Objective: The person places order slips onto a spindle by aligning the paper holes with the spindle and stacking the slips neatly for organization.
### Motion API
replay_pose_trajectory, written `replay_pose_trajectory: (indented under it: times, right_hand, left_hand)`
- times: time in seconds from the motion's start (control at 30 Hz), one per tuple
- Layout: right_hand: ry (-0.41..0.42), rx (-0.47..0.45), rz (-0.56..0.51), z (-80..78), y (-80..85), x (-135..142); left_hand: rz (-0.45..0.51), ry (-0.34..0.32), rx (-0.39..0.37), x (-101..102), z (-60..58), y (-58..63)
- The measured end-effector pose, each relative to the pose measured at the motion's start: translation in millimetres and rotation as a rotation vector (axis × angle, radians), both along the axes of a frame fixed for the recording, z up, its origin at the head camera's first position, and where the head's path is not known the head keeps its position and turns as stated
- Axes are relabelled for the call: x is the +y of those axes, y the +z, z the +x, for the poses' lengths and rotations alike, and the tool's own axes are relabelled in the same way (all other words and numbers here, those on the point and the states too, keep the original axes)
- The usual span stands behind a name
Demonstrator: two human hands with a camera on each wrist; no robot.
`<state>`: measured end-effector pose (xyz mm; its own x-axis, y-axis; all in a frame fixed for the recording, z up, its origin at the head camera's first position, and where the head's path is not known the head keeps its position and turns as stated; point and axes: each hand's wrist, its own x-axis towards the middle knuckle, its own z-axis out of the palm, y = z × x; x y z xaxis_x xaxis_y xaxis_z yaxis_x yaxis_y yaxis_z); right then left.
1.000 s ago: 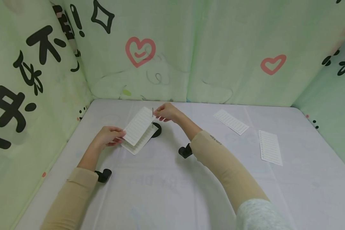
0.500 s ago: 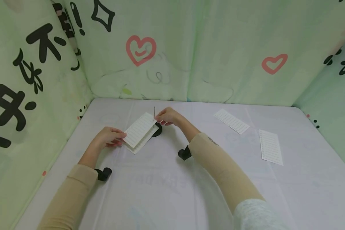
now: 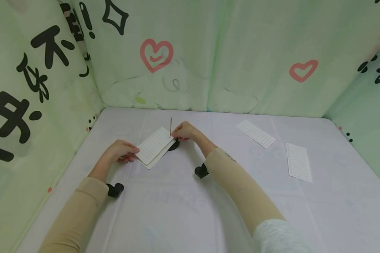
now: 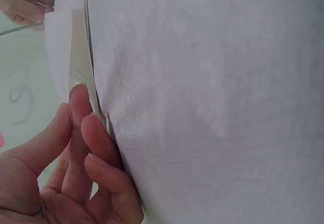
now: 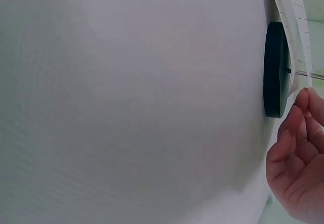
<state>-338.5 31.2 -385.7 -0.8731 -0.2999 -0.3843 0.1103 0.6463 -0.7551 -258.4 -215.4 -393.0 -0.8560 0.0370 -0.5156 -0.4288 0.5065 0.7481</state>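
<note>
A bill spike stands at the far left part of the table, with a black round base and an upright thin metal rod. One printed paper slip has the rod passing through it near its far corner. Another slip lies beneath it, over the base. My left hand pinches the upper slip's near left corner between thumb and finger. My right hand pinches the same slip's edge beside the rod. In the right wrist view, a narrow gap separates the two slips above the base.
Two more printed slips, one angled and one nearly upright, lie at the right of the white-covered table. Green curtains with black marks and red hearts close off the back and sides.
The upper slip has moved down the rod towards the base and the lower slip. My right hand has moved down with it. My left hand holds nearly the same place.
</note>
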Motion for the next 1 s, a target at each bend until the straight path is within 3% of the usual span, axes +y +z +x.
replay_pose_trajectory:
  times: [0.67, 1.0]
  right_hand:
    - [0.049, 0.091, 0.152, -1.2, -6.9, -6.5]
    - [0.067, 0.126, 0.163, 3.1, -4.1, -6.4]
  left_hand:
    - [-0.01, -0.036, -0.043, -0.1, -2.7, -2.0]
    - [-0.021, -0.053, -0.04, -1.7, -3.9, -3.8]
